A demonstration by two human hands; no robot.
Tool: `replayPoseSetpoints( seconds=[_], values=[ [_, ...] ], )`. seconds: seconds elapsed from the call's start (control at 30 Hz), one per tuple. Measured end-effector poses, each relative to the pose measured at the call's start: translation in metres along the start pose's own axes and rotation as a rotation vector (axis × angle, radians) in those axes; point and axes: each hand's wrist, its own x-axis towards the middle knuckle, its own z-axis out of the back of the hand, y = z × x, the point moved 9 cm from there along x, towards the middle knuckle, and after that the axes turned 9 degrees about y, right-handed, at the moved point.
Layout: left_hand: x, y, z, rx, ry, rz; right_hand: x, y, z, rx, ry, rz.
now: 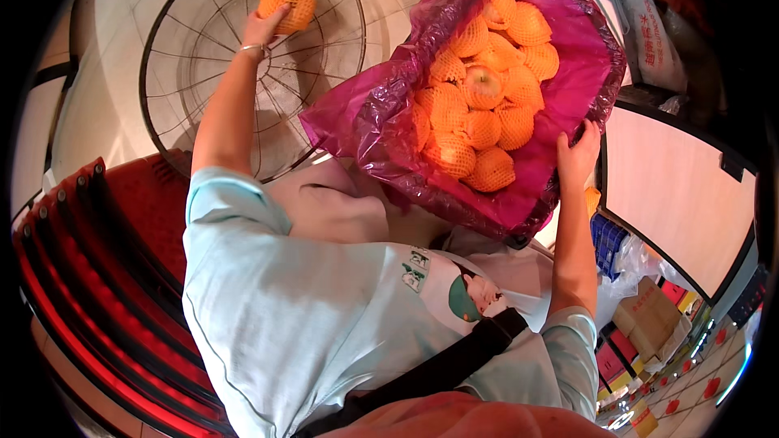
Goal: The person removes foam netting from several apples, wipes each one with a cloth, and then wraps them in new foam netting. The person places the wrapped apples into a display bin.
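Observation:
My left hand [266,27] grips an orange foam fruit net [294,6] above the wide mouth of a round wire basket [268,67]; whether fruit is inside the net cannot be told. On the right, a container lined with a purple plastic bag [572,73] holds several fruits in orange foam nets [520,88]. One apple [484,82] shows its stem end through its net's opening. My right hand [578,155] rests on the bag-covered right rim of that container, thumb inside and fingers over the edge. The container itself is mostly hidden by the bag.
Stacked red plastic pieces with dark ribs [140,213] stand at the lower left. To the right are a pale board [675,188] with a dark edge, a blue crate [607,240] and a cardboard box [648,319]. A white printed sack [651,42] lies at the upper right.

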Motion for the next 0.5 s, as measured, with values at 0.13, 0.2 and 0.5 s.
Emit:
replayPoseSetpoints(
  seconds=[0.13, 0.2, 0.5],
  values=[
    [-0.086, -0.085, -0.070, -0.418, 0.175, -0.203, -0.005, 0.009, 0.018, 0.036, -0.144, 0.015],
    [-0.126, -0.138, -0.105, -0.427, 0.304, -0.309, -0.003, 0.007, 0.013, 0.371, -0.114, 0.034],
    [-0.227, -0.241, -0.279, -0.175, 0.639, -0.551, -0.013, 0.159, 0.081, 1.768, 0.352, 0.202]
  ],
)
